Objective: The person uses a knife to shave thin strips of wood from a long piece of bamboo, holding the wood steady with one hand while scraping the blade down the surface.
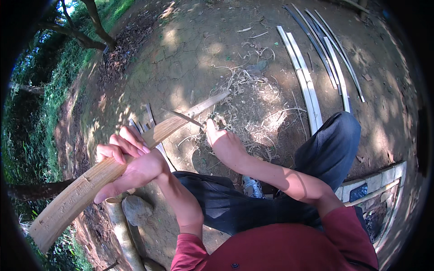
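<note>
A long, wide strip of split bamboo (pixel 74 201) slants from the lower left up toward the middle, in front of my body. My left hand (pixel 131 162) is closed round it, with the fingers over its far edge and the thumb along the near side. Closed in a fist, my right hand (pixel 224 142) grips a knife (pixel 190 120), whose handle is mostly hidden by the fingers. The narrow blade lies across the bamboo toward its far end, pointing up and left. Whether the edge bites into the bamboo, I cannot tell.
Curly shavings (pixel 253 88) litter the soil beyond my right hand. Long pale strips (pixel 304 77) lie at the upper right. A thick pole (pixel 122 232) and a stone (pixel 136 210) sit lower left. Pale blocks (pixel 361 185) edge a bed at lower right, near my bent knee (pixel 332 140).
</note>
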`<state>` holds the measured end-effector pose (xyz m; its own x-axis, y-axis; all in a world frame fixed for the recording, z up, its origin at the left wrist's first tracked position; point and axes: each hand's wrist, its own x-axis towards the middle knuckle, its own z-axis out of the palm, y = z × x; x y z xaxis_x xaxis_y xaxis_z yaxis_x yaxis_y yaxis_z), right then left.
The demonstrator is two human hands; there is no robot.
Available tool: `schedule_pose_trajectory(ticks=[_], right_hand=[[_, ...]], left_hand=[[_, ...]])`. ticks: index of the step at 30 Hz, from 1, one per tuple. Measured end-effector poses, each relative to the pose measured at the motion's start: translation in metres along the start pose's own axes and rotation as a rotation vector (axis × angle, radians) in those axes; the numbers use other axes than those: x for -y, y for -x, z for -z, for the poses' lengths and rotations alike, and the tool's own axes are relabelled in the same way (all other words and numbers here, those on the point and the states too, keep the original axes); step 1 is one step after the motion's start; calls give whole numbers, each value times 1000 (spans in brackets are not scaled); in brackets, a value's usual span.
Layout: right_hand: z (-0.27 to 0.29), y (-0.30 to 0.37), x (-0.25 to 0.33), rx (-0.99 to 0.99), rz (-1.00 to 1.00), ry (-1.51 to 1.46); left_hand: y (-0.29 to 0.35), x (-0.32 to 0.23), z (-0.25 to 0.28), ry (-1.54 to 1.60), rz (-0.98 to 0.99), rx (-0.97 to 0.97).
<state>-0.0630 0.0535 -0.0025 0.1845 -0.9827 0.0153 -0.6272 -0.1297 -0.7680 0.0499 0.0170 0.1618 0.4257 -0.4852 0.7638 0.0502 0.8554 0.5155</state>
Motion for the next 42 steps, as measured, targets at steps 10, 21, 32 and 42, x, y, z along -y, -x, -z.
schedule_pose_trajectory(ticks=[10, 21, 32, 42], right_hand=[[38, 0, 18, 229, -14, -339], [46, 20, 8, 52, 20, 77], [15, -16, -12, 170, 162, -433], [43, 26, 34, -48, 237, -23]], left_hand=[[-2, 7, 7, -153, 25, -142], [25, 19, -25, -187, -18, -11], [-6, 12, -10, -206, -55, -232], [2, 3, -19, -324, -123, -179]])
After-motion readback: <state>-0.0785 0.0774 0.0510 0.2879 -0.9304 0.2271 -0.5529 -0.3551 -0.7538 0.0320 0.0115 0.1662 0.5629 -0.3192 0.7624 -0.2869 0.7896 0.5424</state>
